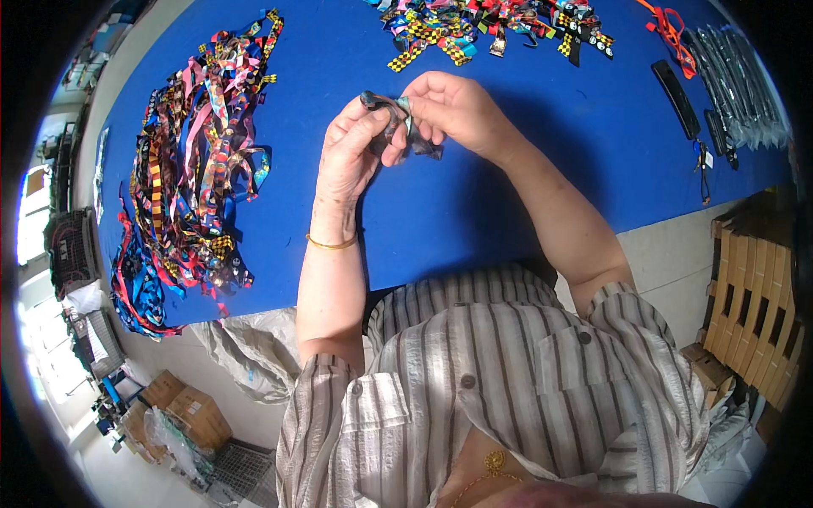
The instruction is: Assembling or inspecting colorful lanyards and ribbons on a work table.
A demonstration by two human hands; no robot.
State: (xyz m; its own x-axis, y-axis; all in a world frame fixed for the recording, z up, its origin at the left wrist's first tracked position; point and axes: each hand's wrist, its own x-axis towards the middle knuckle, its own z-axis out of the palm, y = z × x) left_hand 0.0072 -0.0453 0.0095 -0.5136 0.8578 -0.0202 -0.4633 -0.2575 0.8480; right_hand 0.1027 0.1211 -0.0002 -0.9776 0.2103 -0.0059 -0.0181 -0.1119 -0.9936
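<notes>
1. Blue and wide in the head view: the table [440,220].
2. Held up over the table, about midway from left edge to right edge: a dark, crumpled strip [396,117], with a bit of pale green by the right fingertips.
3. Left hand [343,157] clamped on the dark, crumpled strip, thumb and fingers curled around. Thin gold bangle [332,244] on the wrist.
4. Right hand [457,106] pinched on the same strip, thumb and pointing finger close together. Touching the left hand or not: cannot tell.
5. Along the left edge of the table: a big, messy pile of bright ribbons [212,144], pink, red, black and yellow, some with checks.
6. At the near left corner: a smaller bunch of blue and red ribbons [140,279], right up against the big pile.
7. By the far edge: a heap of bright pieces [428,30], many with black and yellow checks.
8. Toward the far right corner: orange-red cords [673,42], a long black thing [676,97] and shiny grey packs [741,89] side by side.
9. At the near edge: a striped shirt [474,364]. Past the near left corner, low down: a pale sack [254,351] and brown boxes [199,415].
</notes>
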